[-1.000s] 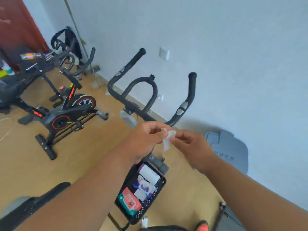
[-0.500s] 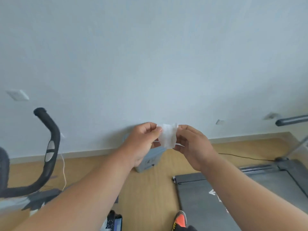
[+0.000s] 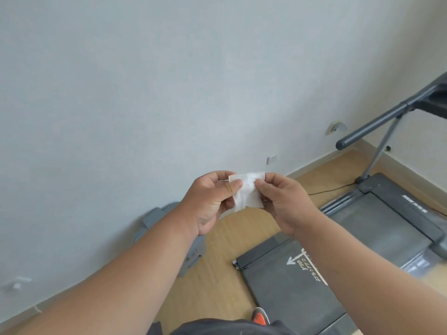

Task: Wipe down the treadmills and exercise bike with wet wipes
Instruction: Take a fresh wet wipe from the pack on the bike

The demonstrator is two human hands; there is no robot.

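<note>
Right now both hands pinch a small white folded wet wipe [image 3: 248, 193] in mid-air, left hand [image 3: 212, 201] at its left edge, right hand [image 3: 281, 201] at its right, above the dark grey treadmill deck [image 3: 290, 286]. Pulling unevenly could tear the thin sheet or let it drop onto the wooden floor [image 3: 217, 274].

Pale wall [image 3: 169, 93], wooden floor [image 3: 217, 274], wall socket [image 3: 271, 160].
</note>
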